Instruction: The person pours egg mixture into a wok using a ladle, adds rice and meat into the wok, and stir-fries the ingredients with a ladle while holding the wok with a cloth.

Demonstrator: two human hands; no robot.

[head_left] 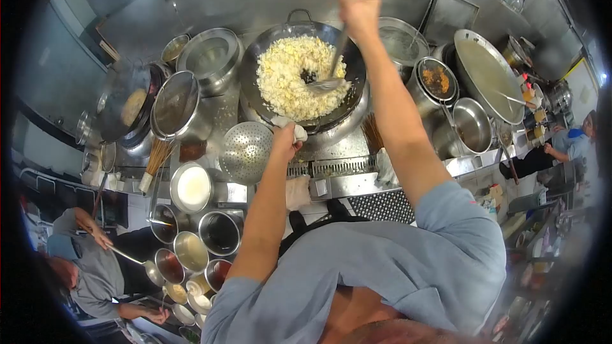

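Observation:
A large dark wok sits on the burner, holding a pile of rice mixed with yellow egg bits. My right hand is closed around the upper handle of a long metal ladle. The ladle's head presses into the rice right of the middle, where a dark patch of wok shows. At the wok's near rim, my left hand grips a folded white cloth; whether a wok handle lies under it is hidden. A perforated metal strainer rests left of that hand.
Metal pots with sieves flank the wok on the left. To the right stand a pot with a sieve of brown bits and a wide pan of liquid. Several sauce pots crowd the lower left, where a co-worker holds another ladle.

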